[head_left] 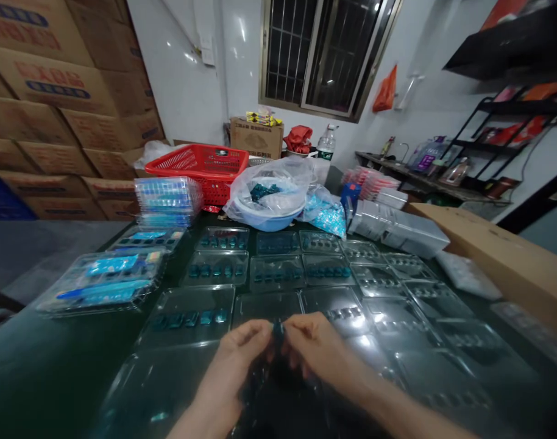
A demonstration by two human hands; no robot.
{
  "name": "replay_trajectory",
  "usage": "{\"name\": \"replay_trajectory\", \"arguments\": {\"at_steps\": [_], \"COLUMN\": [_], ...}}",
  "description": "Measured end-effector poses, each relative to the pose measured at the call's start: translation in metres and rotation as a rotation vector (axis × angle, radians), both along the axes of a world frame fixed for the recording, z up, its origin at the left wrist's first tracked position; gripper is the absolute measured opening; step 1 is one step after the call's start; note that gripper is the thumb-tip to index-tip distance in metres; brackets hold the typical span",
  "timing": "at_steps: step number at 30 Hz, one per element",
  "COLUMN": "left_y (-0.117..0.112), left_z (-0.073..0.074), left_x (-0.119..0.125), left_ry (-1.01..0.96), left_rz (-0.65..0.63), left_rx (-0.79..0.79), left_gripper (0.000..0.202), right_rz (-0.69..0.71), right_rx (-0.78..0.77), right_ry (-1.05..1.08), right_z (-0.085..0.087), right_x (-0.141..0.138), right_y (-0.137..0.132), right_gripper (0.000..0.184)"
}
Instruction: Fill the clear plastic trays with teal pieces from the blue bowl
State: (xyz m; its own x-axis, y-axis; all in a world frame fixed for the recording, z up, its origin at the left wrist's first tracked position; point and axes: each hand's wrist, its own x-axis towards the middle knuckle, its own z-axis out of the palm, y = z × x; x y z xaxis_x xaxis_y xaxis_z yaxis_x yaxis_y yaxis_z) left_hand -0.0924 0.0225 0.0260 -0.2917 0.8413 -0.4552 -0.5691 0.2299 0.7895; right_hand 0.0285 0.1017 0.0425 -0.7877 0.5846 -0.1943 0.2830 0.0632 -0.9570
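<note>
Close together at the near middle of the table are my left hand (235,360) and my right hand (326,353), both closed in a pinch. Between their fingertips is a small dark teal piece (278,330), blurred, so its exact kind does not show. Past my fingers lie clear plastic trays (264,305) in rows. One tray to the left holds a line of shiny teal blocks (191,318), and further trays behind it carry similar blocks. My fingers and the blur hide what lies directly below the hands.
A pale blue basin (272,221), lined with a plastic bag, holds dark teal pieces at the back. Beside it are a red basket (205,164) and a bag of light blue bits (326,213). Filled packs (107,280) lie left; a cardboard box (511,256) borders the right.
</note>
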Motion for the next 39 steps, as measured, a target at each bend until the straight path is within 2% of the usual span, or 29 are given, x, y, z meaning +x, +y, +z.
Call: {"name": "replay_trajectory", "arguments": {"at_steps": [4, 10, 12, 16, 19, 21, 24, 27, 30, 33, 35, 39], "left_y": [-0.005, -0.008, -0.009, -0.011, -0.013, -0.013, -0.013, -0.012, -0.012, -0.015, -0.016, -0.015], "left_z": [0.002, 0.000, 0.000, 0.005, 0.009, 0.009, 0.007, 0.004, 0.001, 0.001, 0.000, -0.008], "left_x": [0.005, 0.003, 0.003, 0.003, 0.003, 0.002, 0.001, -0.001, -0.002, -0.002, -0.001, 0.003], "left_ry": [0.201, 0.465, 0.529, 0.630, 0.706, 0.774, 0.838, 0.703, 0.247, -0.199, -0.285, -0.254], "left_rz": [0.023, -0.060, -0.083, -0.122, -0.117, -0.108, -0.079, -0.069, -0.152, -0.226, -0.220, -0.208], "left_rx": [-0.010, -0.018, -0.025, 0.044, 0.053, 0.075, 0.114, 0.087, 0.027, 0.046, 0.065, 0.062], "left_gripper": [0.020, 0.023, 0.023, 0.023, 0.020, 0.017, 0.015, 0.017, 0.020, 0.018, 0.019, 0.017], "right_rz": [-0.041, 0.053, 0.043, -0.018, -0.033, -0.029, -0.028, -0.008, 0.010, 0.026, 0.014, -0.022], "right_rx": [-0.214, -0.596, -0.622, -0.469, -0.432, -0.488, -0.662, -0.812, -0.834, -0.805, -0.815, -0.852], "right_ry": [0.071, 0.105, 0.102, 0.109, 0.091, 0.087, 0.108, 0.140, 0.181, 0.212, 0.221, 0.242], "right_z": [-0.010, -0.013, -0.013, -0.015, -0.015, -0.015, -0.015, -0.015, -0.016, -0.018, -0.020, -0.023], "right_x": [0.003, 0.008, 0.009, 0.010, 0.011, 0.011, 0.010, 0.009, 0.010, 0.010, 0.010, 0.007], "right_y": [-0.001, 0.002, 0.002, -0.001, -0.002, -0.001, 0.002, 0.004, 0.005, 0.006, 0.006, 0.006], "right_gripper": [0.026, 0.024, 0.021, 0.016, 0.020, 0.022, 0.019, 0.015, 0.009, 0.006, 0.008, 0.012]}}
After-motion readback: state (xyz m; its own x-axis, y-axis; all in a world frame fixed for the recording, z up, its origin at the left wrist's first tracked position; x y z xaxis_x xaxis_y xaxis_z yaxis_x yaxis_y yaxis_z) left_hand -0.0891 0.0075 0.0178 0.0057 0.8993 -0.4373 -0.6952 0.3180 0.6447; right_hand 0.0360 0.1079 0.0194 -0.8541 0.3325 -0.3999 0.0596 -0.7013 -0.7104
